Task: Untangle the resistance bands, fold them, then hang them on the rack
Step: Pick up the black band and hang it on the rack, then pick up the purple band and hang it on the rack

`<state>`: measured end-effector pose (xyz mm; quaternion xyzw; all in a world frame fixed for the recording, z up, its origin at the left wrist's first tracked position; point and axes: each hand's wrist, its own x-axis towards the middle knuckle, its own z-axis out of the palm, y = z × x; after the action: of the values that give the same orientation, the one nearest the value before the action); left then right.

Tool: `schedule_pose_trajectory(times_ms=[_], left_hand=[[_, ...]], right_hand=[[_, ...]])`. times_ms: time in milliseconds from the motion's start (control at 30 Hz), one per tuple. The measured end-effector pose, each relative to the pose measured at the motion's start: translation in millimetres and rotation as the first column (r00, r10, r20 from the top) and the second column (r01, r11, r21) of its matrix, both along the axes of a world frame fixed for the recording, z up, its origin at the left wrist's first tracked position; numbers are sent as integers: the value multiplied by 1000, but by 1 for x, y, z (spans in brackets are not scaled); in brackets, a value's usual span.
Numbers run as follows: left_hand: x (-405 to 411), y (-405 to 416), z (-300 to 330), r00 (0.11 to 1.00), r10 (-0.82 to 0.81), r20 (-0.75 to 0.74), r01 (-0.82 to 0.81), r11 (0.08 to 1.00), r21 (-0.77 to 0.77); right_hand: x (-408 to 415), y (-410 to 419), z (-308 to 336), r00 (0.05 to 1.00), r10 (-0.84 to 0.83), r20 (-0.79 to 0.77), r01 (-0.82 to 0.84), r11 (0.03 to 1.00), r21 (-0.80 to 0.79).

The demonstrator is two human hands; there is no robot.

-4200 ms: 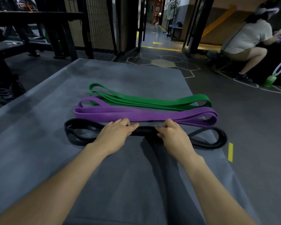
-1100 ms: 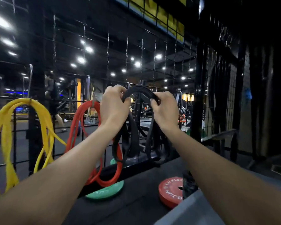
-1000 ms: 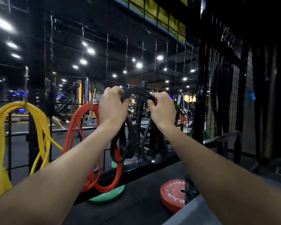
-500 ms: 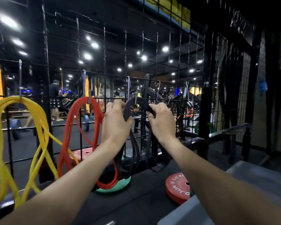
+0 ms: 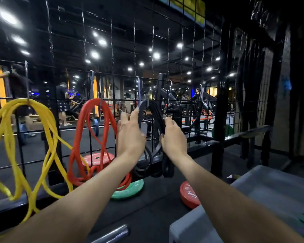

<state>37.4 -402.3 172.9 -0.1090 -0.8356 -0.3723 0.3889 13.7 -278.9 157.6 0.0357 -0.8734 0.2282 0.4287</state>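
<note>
Black band (image 5: 150,109) draped over a hook (image 5: 147,102) on the wire rack (image 5: 168,55) just above both hands — left hand (image 5: 130,135) fingers extended against its left strand, right hand (image 5: 173,135) pinching the right strand, apparently to seat the folded loops evenly.

Only one view is given, taken from a wide-angle camera worn on the head; the scene is seen from the person's own standpoint, forward and slightly downward along both forearms; straight lines are bowed toward the edges by the lens. The wire-grid rack (image 5: 168,71) is faced almost squarely and fills the upper and middle frame at arm's reach; the left hand (image 5: 130,135) and right hand (image 5: 174,137) are caught near the centre, close to the lens. The floor with the red weight plate (image 5: 189,194) is taken in below; a grey mat (image 5: 263,199) is cut off at the lower right corner; the gym beyond the grid is seen far off.
</note>
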Motion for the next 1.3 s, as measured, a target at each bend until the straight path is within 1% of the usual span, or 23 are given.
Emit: schedule_pose_trajectory(times_ms=[67,100,200,267,367,467,533,633,800,900,1033,1167,1300], left_hand=[[-1,0,-1,997,69,-30,-70,995,-65],[-2,-1,-2,995,90,-45,-94,992,-86],[-5,-3,-5,992,114,-55,-120,985,-123],[-5,-2,-6,993,103,-64,-111,985,-135],[-4,-1,-7,992,90,-91,-104,982,-159],[-2,-4,-12,993,67,-94,-83,980,-180],[2,-4,-15,991,64,-120,-90,969,-230],[15,4,-20,991,36,-127,-75,945,-320],[30,41,-42,988,-103,-116,51,921,-387],[38,78,-66,976,-207,-64,163,896,-413],[50,138,-103,942,-333,54,323,846,-423],[67,202,-138,877,-451,165,475,758,-447],[82,258,-168,805,-539,246,589,677,-441]], right_hand=[[0,-2,0,1000,-31,4,31,998,55],[-1,-4,0,999,-26,30,24,997,72],[-4,-10,-2,988,79,135,-84,996,28],[-5,-8,-6,981,115,157,-119,993,14],[-4,-1,-10,975,118,187,-124,992,19],[1,4,-8,958,142,250,-145,989,-5],[7,8,-5,949,160,271,-155,987,-39],[20,19,-9,955,143,260,-135,990,-46],[52,58,-34,970,29,242,-22,999,-32],[78,95,-60,953,-56,297,58,998,3],[117,153,-95,907,-205,367,210,977,29],[152,214,-125,828,-321,459,338,940,47],[182,270,-150,761,-384,523,441,897,17]])
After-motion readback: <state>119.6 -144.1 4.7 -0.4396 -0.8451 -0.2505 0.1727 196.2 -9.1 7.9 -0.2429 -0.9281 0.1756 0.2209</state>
